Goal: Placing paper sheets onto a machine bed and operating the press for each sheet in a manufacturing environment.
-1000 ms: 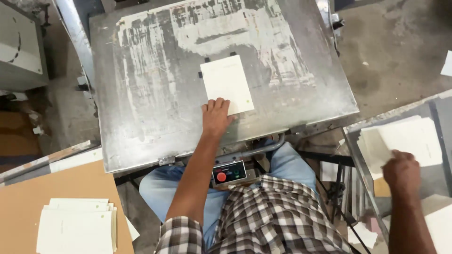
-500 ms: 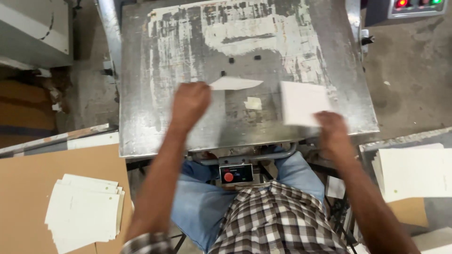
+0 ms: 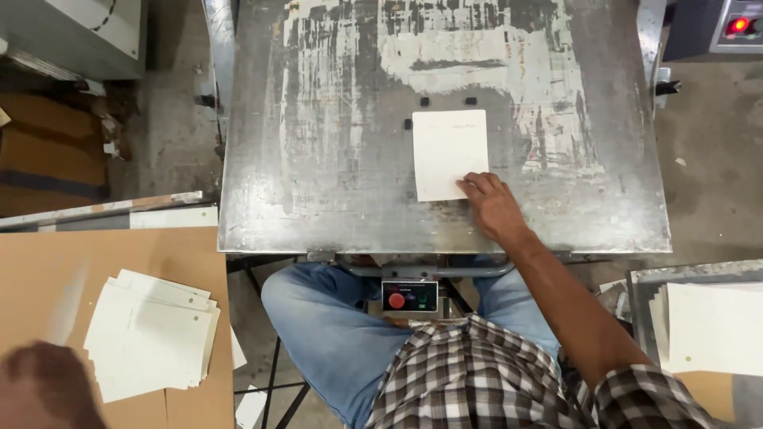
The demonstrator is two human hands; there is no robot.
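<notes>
**A:** Where on the tabletop [image 3: 318, 199]?

**B:** Right of centre, lying flat: one white card [image 3: 450, 151], long sides running away from the tabletop's front edge. Top edge just short of three small black stops [image 3: 424, 102]; touching or apart, too fine to tell.

**A:** And the right hand [image 3: 494, 208]?

**B:** Reaching in over the tabletop's front edge. Fingers [image 3: 470, 187] close together, tips pressed flat on the card's near right corner. Pinching nothing, heel over bare metal.

**A:** The left hand [image 3: 44, 385]?

**B:** Down left of the tabletop, only a dark blur over a brown board [image 3: 48, 270], beside a loose stack of like cards [image 3: 151, 334]. Impossible to tell whether spread or closed.

**A:** Anything else around?

**B:** Below the tabletop's front edge, a small control box [image 3: 409, 296] with a red button. Off to the lower right of the tabletop, a second pile of white sheets [image 3: 715, 327].

**A:** Handling?

**B:** Probably very light and thin, stiff enough to keep flat yet likely to bow if lifted by one corner. Likely to skate easily across worn, smooth metal under a flat fingertip. Hard to pinch while flush with the surface. Best taken at the near edge or a corner, thumb beneath and fingers on top. Clean fingertips advisable, pale surfaces marking easily.
</notes>
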